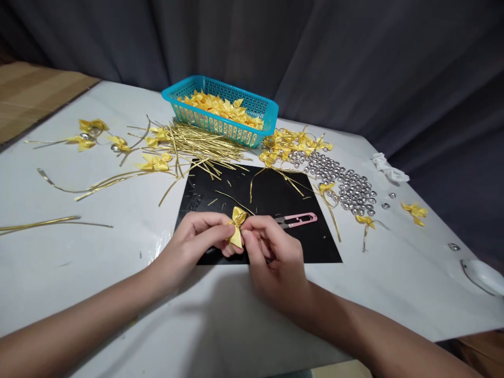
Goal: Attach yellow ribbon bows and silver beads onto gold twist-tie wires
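Note:
A yellow satin ribbon bow [237,235] is pinched between the thumb and fingers of my left hand [207,233], above the front part of a black mat [255,197]. My right hand [273,249] is closed at the bow's right side, its thumb and forefinger pressed together near the bow's middle. A gold cord [232,198] runs up and left from the bow. What exactly the right fingertips pinch is partly hidden; it seems to be the gold cord. Pink-handled thread snips [301,219] lie on the mat, just beyond my right hand.
A teal basket [271,118] of yellow bows stands at the back, with a heap of gold cords [205,142] before it. Silver beads [350,189] lie to the right, near finished-looking bows [295,142]. A white object [482,275] sits at the right edge.

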